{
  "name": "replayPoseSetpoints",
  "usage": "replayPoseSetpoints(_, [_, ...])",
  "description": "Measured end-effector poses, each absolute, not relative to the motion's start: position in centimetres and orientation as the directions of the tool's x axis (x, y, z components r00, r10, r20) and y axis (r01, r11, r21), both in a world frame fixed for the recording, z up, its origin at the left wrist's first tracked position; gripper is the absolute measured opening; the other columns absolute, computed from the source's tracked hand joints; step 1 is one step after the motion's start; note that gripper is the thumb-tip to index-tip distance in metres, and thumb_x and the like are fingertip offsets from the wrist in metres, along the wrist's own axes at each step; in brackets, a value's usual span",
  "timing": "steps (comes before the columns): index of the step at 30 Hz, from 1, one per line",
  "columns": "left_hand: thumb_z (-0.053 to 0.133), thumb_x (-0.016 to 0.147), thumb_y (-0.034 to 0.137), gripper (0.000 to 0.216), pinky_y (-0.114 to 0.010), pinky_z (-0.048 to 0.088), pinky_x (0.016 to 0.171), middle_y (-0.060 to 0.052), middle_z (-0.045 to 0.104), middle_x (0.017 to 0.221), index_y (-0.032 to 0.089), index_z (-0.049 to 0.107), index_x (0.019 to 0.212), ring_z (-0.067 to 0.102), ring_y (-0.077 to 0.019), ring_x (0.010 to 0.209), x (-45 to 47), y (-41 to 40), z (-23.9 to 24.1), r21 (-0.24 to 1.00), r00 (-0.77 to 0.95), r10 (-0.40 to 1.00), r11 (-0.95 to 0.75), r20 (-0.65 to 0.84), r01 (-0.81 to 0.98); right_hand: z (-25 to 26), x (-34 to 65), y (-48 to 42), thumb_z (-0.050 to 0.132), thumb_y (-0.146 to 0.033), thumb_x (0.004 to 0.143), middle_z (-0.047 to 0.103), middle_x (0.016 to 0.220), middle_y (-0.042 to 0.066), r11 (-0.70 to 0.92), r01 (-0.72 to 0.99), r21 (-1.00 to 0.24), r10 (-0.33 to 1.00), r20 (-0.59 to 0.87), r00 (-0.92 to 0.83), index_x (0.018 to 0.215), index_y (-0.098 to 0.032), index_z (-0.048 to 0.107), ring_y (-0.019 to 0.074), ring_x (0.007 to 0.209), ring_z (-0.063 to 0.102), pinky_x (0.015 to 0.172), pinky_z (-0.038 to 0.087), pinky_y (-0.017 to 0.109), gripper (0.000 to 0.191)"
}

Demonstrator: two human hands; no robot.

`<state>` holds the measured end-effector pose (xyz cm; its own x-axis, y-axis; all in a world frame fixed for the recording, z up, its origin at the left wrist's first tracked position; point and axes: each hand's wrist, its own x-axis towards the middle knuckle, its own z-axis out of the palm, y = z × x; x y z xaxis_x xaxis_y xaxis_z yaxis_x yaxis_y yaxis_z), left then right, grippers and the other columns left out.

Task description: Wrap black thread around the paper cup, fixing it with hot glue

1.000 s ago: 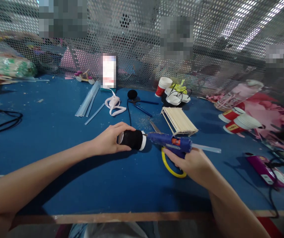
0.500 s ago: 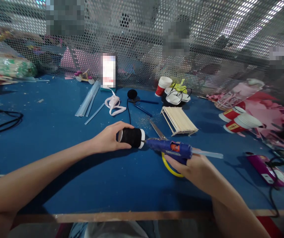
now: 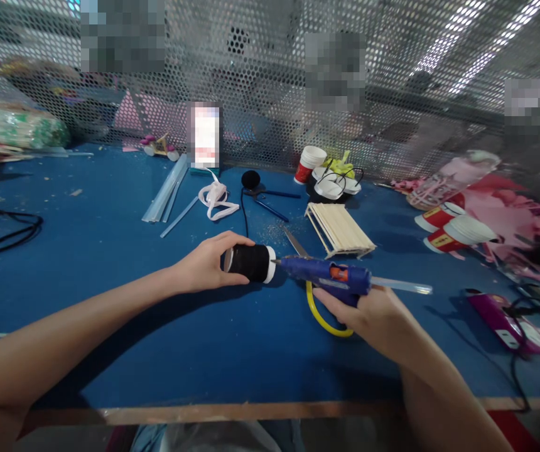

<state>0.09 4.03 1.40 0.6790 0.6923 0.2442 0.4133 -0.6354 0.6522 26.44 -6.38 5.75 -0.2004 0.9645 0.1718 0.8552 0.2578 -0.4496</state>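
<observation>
A small paper cup [image 3: 250,262] covered in black, with a white rim, lies on its side. My left hand [image 3: 218,260] grips it, thumb in front and fingers behind. My right hand [image 3: 368,314] is wrapped round a blue hot glue gun [image 3: 319,271], its trigger hidden by the fingers. The gun's nozzle points left at the cup's white rim, touching or very close to it. From the gun's back end sticks a clear glue stick [image 3: 404,286]. Under the gun lie yellow-handled scissors [image 3: 317,311], partly covered by it and my right hand.
Behind the hands are a small wooden stick bench [image 3: 340,226], blue-handled pliers [image 3: 274,204], white ribbon [image 3: 216,199] and spare glue sticks [image 3: 169,188]. Paper cups [image 3: 461,232] and pink scraps lie right, near a purple box [image 3: 508,320] with a cable. A perforated metal screen [image 3: 260,81] borders the table.
The glue gun and my right hand have shifted slightly right, and the nozzle has moved up along the cup's rim. My left hand and the cup have stayed almost still.
</observation>
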Motion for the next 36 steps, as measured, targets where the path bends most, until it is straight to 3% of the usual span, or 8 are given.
replayPoseSetpoints(5, [0.068,0.068,0.037,0.054,-0.038,0.043,0.090,-0.007,0.055,0.114,0.022,0.048,0.116,0.053,-0.0229,0.104,0.0,4.0,1.3,0.671,0.670,0.699,-0.624,0.249,0.400,6.9,26.2,-5.2,0.055,-0.041,0.077,0.052,0.042,-0.003,-0.007,0.699,-0.715,1.000,-0.011,-0.002,0.080,-0.015,0.061,0.0129,0.038,0.049,0.041,0.043,0.026,0.027])
replayPoseSetpoints(9, [0.068,0.068,0.037,0.054,-0.038,0.043,0.091,-0.007,0.055,0.115,0.022,0.048,0.116,0.052,-0.0237,0.107,0.1,4.0,1.3,0.684,0.624,0.733,-0.602,0.270,0.411,6.9,28.3,-3.2,0.061,-0.044,0.071,0.064,0.064,0.002,-0.002,0.638,-0.770,0.964,0.168,0.206,0.082,-0.016,0.061,0.0161,0.058,0.059,0.052,0.047,0.027,0.030])
replayPoseSetpoints(16, [0.067,0.069,0.039,0.054,-0.038,0.043,0.091,-0.007,0.054,0.115,0.021,0.047,0.116,0.052,-0.0237,0.107,0.1,3.8,1.5,0.669,0.620,0.717,-0.634,0.319,0.389,6.3,32.0,2.4,0.045,-0.050,0.078,0.066,0.076,0.016,-0.345,0.917,-0.202,0.900,0.205,0.384,0.083,-0.008,0.063,0.0269,0.074,0.061,0.059,0.040,0.031,0.046])
replayPoseSetpoints(22, [0.067,0.070,0.036,0.053,-0.038,0.042,0.092,-0.008,0.053,0.116,0.021,0.047,0.117,0.051,-0.0230,0.108,0.1,3.2,2.0,0.633,0.643,0.680,-0.679,0.352,0.372,5.0,32.9,4.2,0.039,-0.052,0.080,0.066,0.089,0.018,-0.385,0.920,-0.069,0.909,0.146,0.391,0.096,-0.008,0.065,0.0295,0.083,0.060,0.065,0.040,0.034,0.053])
replayPoseSetpoints(26, [0.067,0.071,0.034,0.053,-0.038,0.041,0.093,-0.008,0.051,0.116,0.021,0.046,0.117,0.049,-0.0228,0.109,0.2,3.0,2.2,0.598,0.668,0.646,-0.715,0.368,0.362,5.1,31.7,3.5,0.042,-0.043,0.082,0.059,0.103,0.026,-0.385,0.923,0.006,0.890,0.269,0.369,0.101,-0.006,0.065,0.0360,0.099,0.053,0.072,0.040,0.041,0.048])
replayPoseSetpoints(29, [0.066,0.072,0.033,0.053,-0.040,0.040,0.091,-0.010,0.049,0.118,0.022,0.045,0.120,0.048,-0.0242,0.109,0.2,2.8,2.2,0.541,0.703,0.614,-0.751,0.360,0.379,6.1,29.0,2.5,0.042,-0.041,0.083,0.062,0.099,0.020,-0.148,0.982,-0.114,0.926,0.332,0.178,0.098,-0.010,0.067,0.0311,0.096,0.054,0.078,0.039,0.040,0.042])
replayPoseSetpoints(32, [0.063,0.076,0.031,0.051,-0.041,0.037,0.090,-0.012,0.046,0.122,0.022,0.042,0.123,0.045,-0.0258,0.113,0.2,2.6,1.9,0.428,0.764,0.516,-0.835,0.388,0.347,6.8,25.4,1.5,0.027,-0.048,0.089,0.065,0.101,0.011,0.165,0.848,-0.503,0.982,0.165,-0.093,0.091,-0.015,0.069,0.0232,0.095,0.056,0.084,0.039,0.035,0.054])
replayPoseSetpoints(36, [0.059,0.079,0.028,0.046,-0.042,0.034,0.088,-0.013,0.045,0.123,0.022,0.044,0.122,0.044,-0.0274,0.113,0.3,2.4,1.5,0.268,0.828,0.367,-0.924,0.423,0.273,6.0,21.7,1.3,0.022,-0.059,0.086,0.067,0.099,0.005,0.168,0.578,-0.798,0.913,-0.096,-0.398,0.087,-0.020,0.070,0.0207,0.100,0.055,0.091,0.036,0.034,0.062])
